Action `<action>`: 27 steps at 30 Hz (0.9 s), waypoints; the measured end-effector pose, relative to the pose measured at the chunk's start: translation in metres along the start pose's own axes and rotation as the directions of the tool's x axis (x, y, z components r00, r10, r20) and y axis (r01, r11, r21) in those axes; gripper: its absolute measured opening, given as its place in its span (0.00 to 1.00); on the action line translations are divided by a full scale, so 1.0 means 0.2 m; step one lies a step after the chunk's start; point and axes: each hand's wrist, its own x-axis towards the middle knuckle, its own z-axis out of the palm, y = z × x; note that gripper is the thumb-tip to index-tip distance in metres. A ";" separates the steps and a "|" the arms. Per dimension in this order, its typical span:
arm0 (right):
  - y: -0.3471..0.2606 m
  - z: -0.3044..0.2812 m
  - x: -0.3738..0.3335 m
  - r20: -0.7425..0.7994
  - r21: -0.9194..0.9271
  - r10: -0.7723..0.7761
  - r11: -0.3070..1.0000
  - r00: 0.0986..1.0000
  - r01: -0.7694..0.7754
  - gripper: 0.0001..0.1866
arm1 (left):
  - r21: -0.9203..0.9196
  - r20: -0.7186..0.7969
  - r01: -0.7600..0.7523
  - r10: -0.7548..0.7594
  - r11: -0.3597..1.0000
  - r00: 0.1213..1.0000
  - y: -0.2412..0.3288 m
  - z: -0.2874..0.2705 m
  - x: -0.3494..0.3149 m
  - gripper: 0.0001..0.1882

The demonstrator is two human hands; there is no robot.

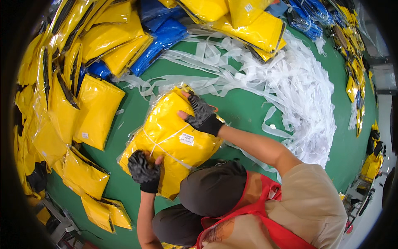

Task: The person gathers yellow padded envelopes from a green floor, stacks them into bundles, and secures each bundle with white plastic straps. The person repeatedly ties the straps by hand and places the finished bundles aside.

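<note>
A bundle of yellow folded goods in clear plastic bags [172,118] lies in front of my knees. White tape [154,143] crosses over it, and a white label [186,139] sits on its top bag. My left hand [145,169], in a dark striped glove with bare fingertips, grips the bundle's near left edge. On its far right side, my right hand [204,114] wears a matching glove and has hold of the plastic, with bare fingertips showing on top. The undersides of both grips are hidden.
Loose white tape [296,95] is heaped to the right on the green floor [246,110]. Yellow bagged packages [99,110] pile up at the left, others [257,31] at the far side. Blue packages [161,41] lie among them. More blue bundles [306,20] sit at the far right.
</note>
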 end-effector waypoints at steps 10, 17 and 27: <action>0.67 0.19 -0.08 -0.007 -0.304 0.325 0.900 0.946 -0.312 0.17 | 0.196 -0.043 0.046 -0.039 0.979 0.998 0.05 -0.02 -0.14 0.35; 0.78 0.19 -0.15 0.313 -0.444 0.390 0.866 0.866 -0.229 0.18 | -0.036 0.020 0.326 -0.326 0.945 0.945 0.08 0.07 -0.21 0.19; 0.00 -0.04 -0.07 0.191 -0.031 -0.431 0.895 0.882 0.445 0.16 | -0.007 0.093 0.460 -0.457 0.888 0.885 0.08 0.03 -0.14 0.35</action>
